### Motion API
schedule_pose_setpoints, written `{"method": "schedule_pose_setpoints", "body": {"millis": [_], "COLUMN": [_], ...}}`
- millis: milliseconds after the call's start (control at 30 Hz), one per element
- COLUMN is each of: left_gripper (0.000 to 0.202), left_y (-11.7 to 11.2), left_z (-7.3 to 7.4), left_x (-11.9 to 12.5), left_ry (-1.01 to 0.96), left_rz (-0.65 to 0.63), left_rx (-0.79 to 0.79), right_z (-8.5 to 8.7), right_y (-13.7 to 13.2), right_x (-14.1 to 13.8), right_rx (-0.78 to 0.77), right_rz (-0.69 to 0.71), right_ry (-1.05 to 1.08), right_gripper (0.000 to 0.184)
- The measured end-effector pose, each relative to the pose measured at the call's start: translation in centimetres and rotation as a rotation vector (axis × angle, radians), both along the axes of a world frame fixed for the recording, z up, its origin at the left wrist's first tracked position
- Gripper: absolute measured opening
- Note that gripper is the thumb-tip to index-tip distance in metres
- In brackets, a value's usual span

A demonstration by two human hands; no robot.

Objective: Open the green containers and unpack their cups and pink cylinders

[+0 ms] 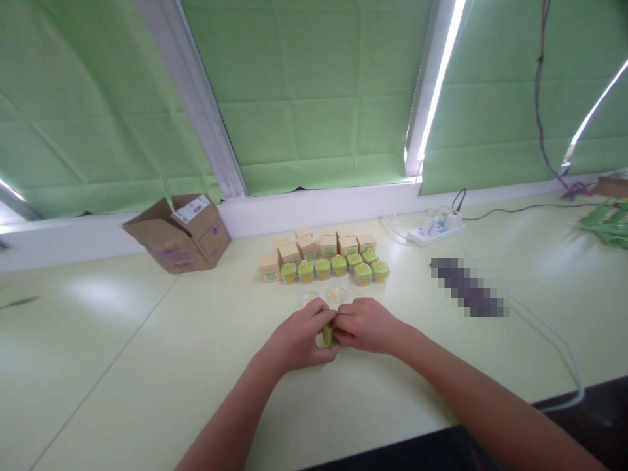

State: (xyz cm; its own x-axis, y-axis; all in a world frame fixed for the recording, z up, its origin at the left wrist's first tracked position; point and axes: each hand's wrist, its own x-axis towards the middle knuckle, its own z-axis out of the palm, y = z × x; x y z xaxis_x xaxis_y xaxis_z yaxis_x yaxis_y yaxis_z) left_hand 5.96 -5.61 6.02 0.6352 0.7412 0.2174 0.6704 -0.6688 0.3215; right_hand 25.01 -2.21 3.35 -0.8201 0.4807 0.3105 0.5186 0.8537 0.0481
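Observation:
My left hand (309, 332) and my right hand (366, 325) meet over the table, both closed on a small green lid (328, 335). Fingers cover much of it, so its full shape is hidden. Just beyond my fingertips lie clear plastic pieces (336, 293), one with a yellow spot. Behind them stand several small clear tubs with green lids (322, 268), grouped in rows. Several small tan cardboard boxes (307, 246) stand behind and to the left of the tubs.
An opened brown carton (189, 235) sits at the back left. At the back right lies a white power strip (436, 230) with plugs and cables. A blurred-out dark object (468, 288) lies to the right, near a white cable (554, 333). Green blinds (318, 91) hang behind the table.

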Motion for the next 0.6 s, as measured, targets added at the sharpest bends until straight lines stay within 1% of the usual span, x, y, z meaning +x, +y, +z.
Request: {"method": "schedule_pose_setpoints", "body": {"millis": [200, 467, 600], "left_gripper": [0.020, 0.024, 0.026], "left_y": [0.00, -0.20, -0.16], "left_z": [0.06, 0.35, 0.35], "left_x": [0.01, 0.10, 0.05], "left_ry": [-0.018, -0.037, -0.043], "left_rz": [-0.007, -0.020, -0.029], "left_rx": [0.004, 0.014, 0.020], "right_z": [0.34, 0.21, 0.00], "right_y": [-0.27, -0.24, -0.17], "right_x": [-0.06, 0.32, 0.46], "right_rx": [-0.053, -0.142, -0.191], "right_rz": [-0.036, -0.007, 0.024], "right_ry": [0.045, 0.149, 0.213], "right_gripper": [0.013, 0.012, 0.008]}}
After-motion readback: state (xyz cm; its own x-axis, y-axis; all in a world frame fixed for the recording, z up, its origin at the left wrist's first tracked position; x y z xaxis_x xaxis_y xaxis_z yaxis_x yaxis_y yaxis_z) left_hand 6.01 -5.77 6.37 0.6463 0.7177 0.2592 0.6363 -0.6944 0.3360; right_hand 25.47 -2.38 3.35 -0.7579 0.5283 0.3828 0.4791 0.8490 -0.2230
